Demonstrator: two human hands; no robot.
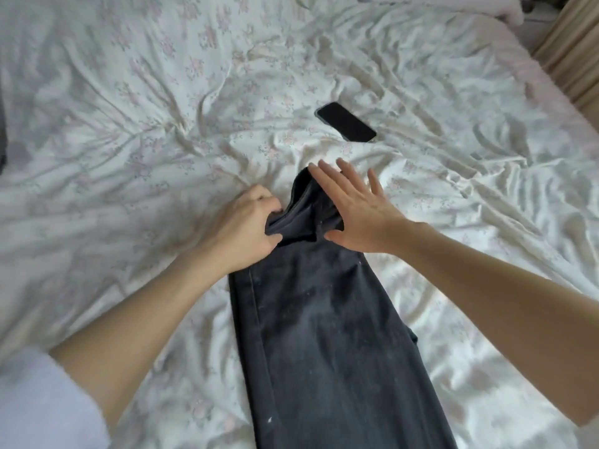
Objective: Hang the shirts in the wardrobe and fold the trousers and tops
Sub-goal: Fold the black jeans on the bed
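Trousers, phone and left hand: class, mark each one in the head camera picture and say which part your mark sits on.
trousers [324,335], head view, on the middle of the dark leg fabric.
phone [345,122], head view, on the centre of its black screen.
left hand [246,228], head view, on the back of the hand.

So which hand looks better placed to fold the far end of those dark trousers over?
Probably the left hand: it already grips the far end of the trousers, while the right hand lies flat and open on them.
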